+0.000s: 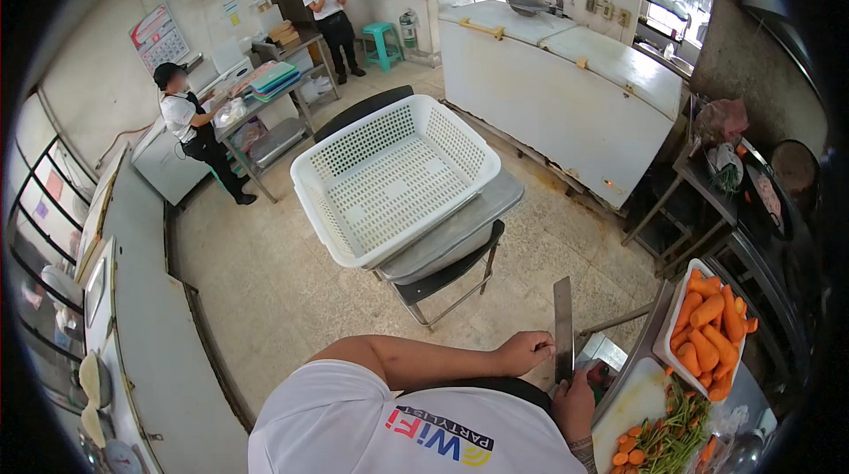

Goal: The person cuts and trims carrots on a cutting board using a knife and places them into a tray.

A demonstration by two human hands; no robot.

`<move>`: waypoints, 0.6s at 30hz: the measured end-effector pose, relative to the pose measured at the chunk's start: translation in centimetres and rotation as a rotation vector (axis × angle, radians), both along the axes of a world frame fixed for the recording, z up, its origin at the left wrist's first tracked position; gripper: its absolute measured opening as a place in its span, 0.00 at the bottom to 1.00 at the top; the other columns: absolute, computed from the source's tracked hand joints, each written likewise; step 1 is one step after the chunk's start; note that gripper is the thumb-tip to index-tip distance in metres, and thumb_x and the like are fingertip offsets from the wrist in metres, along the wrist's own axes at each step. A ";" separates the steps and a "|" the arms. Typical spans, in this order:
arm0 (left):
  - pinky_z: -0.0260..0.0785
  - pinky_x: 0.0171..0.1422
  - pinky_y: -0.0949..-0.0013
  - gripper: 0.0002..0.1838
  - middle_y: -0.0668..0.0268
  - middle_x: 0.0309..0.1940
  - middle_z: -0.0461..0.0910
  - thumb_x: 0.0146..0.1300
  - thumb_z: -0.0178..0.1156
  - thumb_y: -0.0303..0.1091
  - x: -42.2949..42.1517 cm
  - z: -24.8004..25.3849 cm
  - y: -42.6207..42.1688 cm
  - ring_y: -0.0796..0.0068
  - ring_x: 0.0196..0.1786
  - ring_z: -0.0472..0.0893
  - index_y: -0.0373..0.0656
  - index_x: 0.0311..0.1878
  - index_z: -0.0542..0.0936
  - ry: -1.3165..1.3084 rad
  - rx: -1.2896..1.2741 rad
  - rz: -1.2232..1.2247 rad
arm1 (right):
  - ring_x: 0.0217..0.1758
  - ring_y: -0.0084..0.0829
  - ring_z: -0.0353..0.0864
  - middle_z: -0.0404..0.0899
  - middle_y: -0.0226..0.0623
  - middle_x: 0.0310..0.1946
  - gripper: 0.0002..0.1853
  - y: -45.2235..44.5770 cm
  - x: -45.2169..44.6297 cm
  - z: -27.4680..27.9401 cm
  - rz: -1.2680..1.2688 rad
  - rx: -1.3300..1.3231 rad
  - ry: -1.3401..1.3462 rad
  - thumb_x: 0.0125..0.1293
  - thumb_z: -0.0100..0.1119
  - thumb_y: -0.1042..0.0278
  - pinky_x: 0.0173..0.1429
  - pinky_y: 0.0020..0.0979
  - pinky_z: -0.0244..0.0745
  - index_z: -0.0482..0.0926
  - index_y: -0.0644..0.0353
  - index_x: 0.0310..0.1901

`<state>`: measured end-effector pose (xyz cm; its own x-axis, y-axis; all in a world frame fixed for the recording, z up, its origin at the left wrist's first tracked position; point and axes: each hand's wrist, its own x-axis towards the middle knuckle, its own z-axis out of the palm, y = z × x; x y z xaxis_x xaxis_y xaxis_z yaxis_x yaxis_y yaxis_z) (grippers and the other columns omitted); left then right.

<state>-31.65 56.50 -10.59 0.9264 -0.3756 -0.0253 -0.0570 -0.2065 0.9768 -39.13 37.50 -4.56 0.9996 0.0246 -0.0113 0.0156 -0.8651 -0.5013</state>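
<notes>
My right hand (575,403) is closed round the handle of a broad-bladed knife (563,324), its blade pointing up and away from me. Just left of the blade, my left hand (525,353) has its fingers curled in; whether it pinches anything is too small to see. Beside my right hand lies a whitish cutting board (623,421). On it are carrot slices (628,447) and a heap of green and orange trimmings (674,425). A white basket (669,319) full of whole, peeled-looking carrots (707,332) stands behind the board.
A large white perforated crate (332,248) rests on a chair (442,284) ahead of me. Behind it are white chest freezers (548,67). A person (190,120) works at a metal table on the left; another person (332,19) stands farther back. A dark rack (707,182) is at right.
</notes>
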 end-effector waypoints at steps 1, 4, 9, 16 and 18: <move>0.74 0.48 0.64 0.10 0.59 0.35 0.85 0.74 0.61 0.36 0.0 -0.1 -0.1 0.69 0.39 0.83 0.38 0.45 0.82 -0.018 -0.017 0.017 | 0.37 0.64 0.84 0.82 0.60 0.31 0.12 0.0 0.0 0.1 -0.002 0.002 -0.005 0.68 0.59 0.69 0.39 0.59 0.76 0.74 0.64 0.49; 0.74 0.45 0.64 0.10 0.57 0.32 0.84 0.72 0.61 0.35 -0.1 -0.1 -0.3 0.67 0.36 0.82 0.38 0.42 0.82 -0.051 -0.047 0.046 | 0.37 0.64 0.84 0.82 0.60 0.31 0.12 -0.1 0.0 -0.1 -0.001 -0.004 -0.004 0.68 0.59 0.69 0.39 0.59 0.76 0.74 0.64 0.50; 0.74 0.44 0.64 0.09 0.58 0.32 0.84 0.73 0.61 0.35 0.1 0.0 -0.2 0.69 0.35 0.81 0.38 0.41 0.82 -0.044 -0.046 0.032 | 0.36 0.64 0.83 0.82 0.60 0.30 0.12 -0.2 0.1 -0.3 -0.001 -0.030 0.018 0.68 0.59 0.69 0.38 0.59 0.75 0.73 0.65 0.49; 0.74 0.44 0.64 0.10 0.60 0.32 0.83 0.73 0.61 0.35 0.2 -0.6 -0.2 0.69 0.35 0.81 0.38 0.41 0.82 -0.053 -0.048 0.031 | 0.37 0.64 0.83 0.82 0.60 0.30 0.11 0.0 0.3 0.2 -0.005 -0.013 0.054 0.68 0.58 0.68 0.39 0.58 0.76 0.73 0.65 0.47; 0.74 0.45 0.65 0.10 0.60 0.32 0.83 0.73 0.61 0.35 0.2 -0.5 -0.1 0.70 0.36 0.81 0.38 0.41 0.82 -0.047 -0.039 0.027 | 0.37 0.64 0.83 0.82 0.60 0.30 0.11 -0.1 0.3 0.2 -0.009 -0.012 0.064 0.68 0.58 0.68 0.40 0.58 0.76 0.73 0.66 0.47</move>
<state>-31.40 56.37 -11.10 0.9362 -0.3499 0.0330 -0.0983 -0.1708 0.9804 -38.80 37.44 -4.40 0.9970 0.0149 -0.0757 -0.0243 -0.8710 -0.4907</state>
